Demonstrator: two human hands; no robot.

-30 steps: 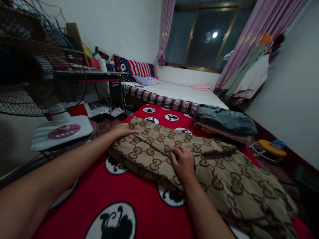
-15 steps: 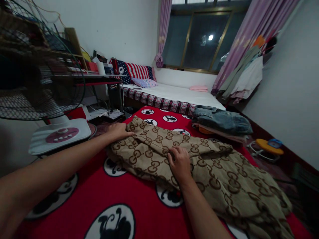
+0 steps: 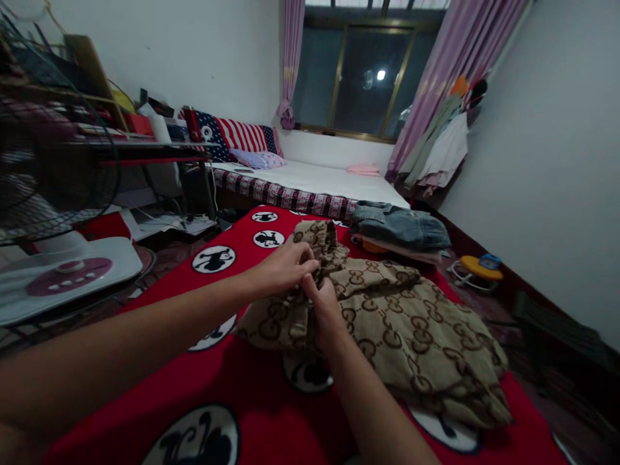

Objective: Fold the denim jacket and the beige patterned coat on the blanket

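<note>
A tan garment [image 3: 407, 316] with brown interlocking-letter print lies across the red sheet; whether it is trousers or a top I cannot tell. Its left end is bunched up and folded inward, with a gathered strip standing up near the hands. My left hand [image 3: 290, 263] is closed on that bunched cloth, fingers curled over it. Just beside and below, my right hand [image 3: 327, 309] also grips the fabric, its thumb close to the left fingers. The right fingertips are partly hidden in the folds.
Folded denim clothes [image 3: 400, 226] sit in a stack at the bed's far right. A fan base [image 3: 72, 274] stands on the left, near a cluttered desk [image 3: 159, 145]. Beyond are a white-covered bed [image 3: 310, 175] and a yellow stool [image 3: 480, 267].
My left hand has carried the garment's left end rightward, folding it towards the middle. Both hands are now close together on the cloth. The view has shifted to the right.
</note>
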